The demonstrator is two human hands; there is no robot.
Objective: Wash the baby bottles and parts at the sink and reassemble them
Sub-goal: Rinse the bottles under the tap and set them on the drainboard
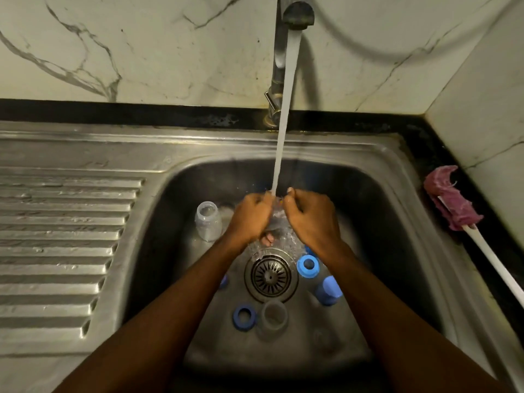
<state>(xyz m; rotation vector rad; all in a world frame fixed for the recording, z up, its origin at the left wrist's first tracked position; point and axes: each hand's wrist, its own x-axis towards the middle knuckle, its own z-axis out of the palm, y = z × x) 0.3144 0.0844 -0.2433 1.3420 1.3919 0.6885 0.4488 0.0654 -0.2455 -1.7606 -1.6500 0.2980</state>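
Note:
My left hand [251, 217] and my right hand [310, 219] meet under the running water [283, 123], both gripping a small clear part [279, 214] between them; what it is I cannot tell. A clear bottle [208, 221] stands upright in the sink [158, 251] left of my hands. On the sink floor lie a light blue ring [307, 266], a blue cap [329, 290], a dark blue ring [243, 317] and a grey cup-shaped part [273, 317]. Another blue piece [224, 280] peeks out beside my left forearm.
The tap [297, 12] rises from the back rim. The drain strainer [270, 275] sits mid-basin. A ribbed steel drainboard [62, 236] lies to the left. A bottle brush [453, 205] with a maroon head and white handle rests on the right counter by the wall.

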